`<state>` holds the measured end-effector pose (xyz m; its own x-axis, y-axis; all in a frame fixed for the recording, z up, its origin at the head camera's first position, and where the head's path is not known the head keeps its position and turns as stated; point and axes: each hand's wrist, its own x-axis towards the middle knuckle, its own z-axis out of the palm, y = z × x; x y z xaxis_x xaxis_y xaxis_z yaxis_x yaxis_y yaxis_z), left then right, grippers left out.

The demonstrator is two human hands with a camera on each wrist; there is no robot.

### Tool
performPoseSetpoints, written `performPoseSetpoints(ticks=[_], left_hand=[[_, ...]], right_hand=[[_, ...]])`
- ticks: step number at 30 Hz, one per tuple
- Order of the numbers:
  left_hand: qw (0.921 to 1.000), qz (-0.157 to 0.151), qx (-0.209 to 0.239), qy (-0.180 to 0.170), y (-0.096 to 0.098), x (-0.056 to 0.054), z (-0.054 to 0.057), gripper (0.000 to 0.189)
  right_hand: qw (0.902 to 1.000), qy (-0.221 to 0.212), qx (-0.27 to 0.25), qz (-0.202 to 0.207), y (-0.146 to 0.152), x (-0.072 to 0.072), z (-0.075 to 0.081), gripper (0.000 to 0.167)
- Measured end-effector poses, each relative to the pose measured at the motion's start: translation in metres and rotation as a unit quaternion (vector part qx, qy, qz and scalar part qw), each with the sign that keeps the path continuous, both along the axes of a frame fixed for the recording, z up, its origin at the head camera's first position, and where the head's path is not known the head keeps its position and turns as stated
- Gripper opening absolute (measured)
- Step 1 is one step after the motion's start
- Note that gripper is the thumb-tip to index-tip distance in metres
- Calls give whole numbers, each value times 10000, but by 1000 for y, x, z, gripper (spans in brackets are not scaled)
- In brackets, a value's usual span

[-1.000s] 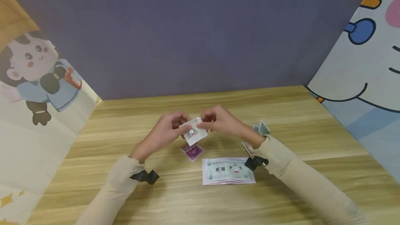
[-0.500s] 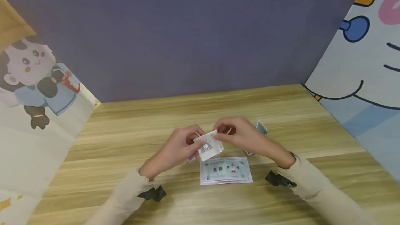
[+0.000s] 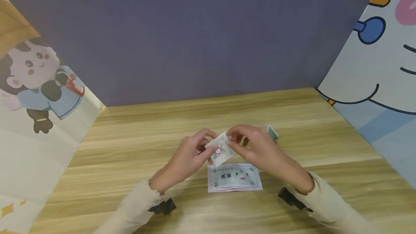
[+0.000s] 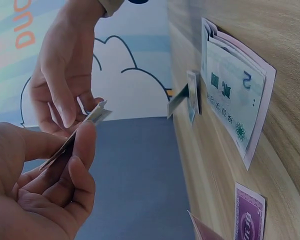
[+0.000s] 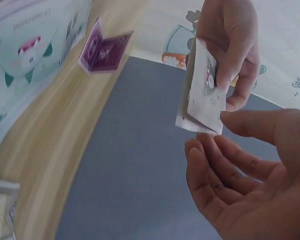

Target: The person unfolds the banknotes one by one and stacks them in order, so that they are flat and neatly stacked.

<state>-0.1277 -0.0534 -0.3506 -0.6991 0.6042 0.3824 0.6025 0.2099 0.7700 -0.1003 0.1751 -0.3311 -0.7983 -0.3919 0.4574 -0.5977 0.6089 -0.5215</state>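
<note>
We see the left hand [image 3: 191, 154] pinching a pale folded play banknote [image 3: 224, 153], with its thumb across the printed face and its fingers behind. The right hand [image 3: 258, 145] is at the note's opposite corner, thumb and fingertips close about the edge; whether it grips or merely touches, we cannot tell. The note is raised above the wood-grain table [image 3: 146, 122], and its layers gape at that corner (clearest in the right wrist view). For clean handling, we judge, the left pinch should be firm while the right fingertips work lightly; we would align the layers' borders and avoid tugging, since thin paper may crease askew. Farther out, we find a green play banknote marked 2 [image 3: 234, 179] lying over pink-edged paper [image 4: 270, 73]. A purple folded note [image 5: 110, 54] stands partly open on the table, and a small green folded note [image 3: 272, 134] lies beyond the right hand. Behind rises a blue-grey panel [image 3: 195, 39], flanked by 2 cartoon-printed walls [image 3: 354, 68].
</note>
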Motion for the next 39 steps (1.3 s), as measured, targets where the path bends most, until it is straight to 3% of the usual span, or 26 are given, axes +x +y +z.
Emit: performPoseSetpoints(ticks=[6,11,16,21,25,32,37,39], left_hand=[[10000,-26,70,35,0,0,-1,16],[9999,-72,-44,141,1,0,-3,25],[9985,-412,-162,313,1,-2,-3,37],[9971,-684,-275,199,-2,-3,-1,20],[9978,-485,-416,172,-6,-3,4,14],[9972,10,-577,482,-14,-9,15,15],[9935,378,-522,944,-18,-12,16,11],[9954,264,-446,804,-18,-12,16,10]], right_hand=[[9982,-522,-277,-112,-2,0,-4,15],[9901,-1210,-692,-176,-2,0,-4,11],[9845,-1520,-877,-65,1,-1,-2,10],[9821,-1612,-968,81,6,0,2,8],[9789,-1669,-1171,140,11,0,5,8],[9717,-1767,-1548,262,18,1,10,6],[9762,-1505,-1541,257,19,6,10,5],[9788,-1389,-1493,191,19,10,7,4]])
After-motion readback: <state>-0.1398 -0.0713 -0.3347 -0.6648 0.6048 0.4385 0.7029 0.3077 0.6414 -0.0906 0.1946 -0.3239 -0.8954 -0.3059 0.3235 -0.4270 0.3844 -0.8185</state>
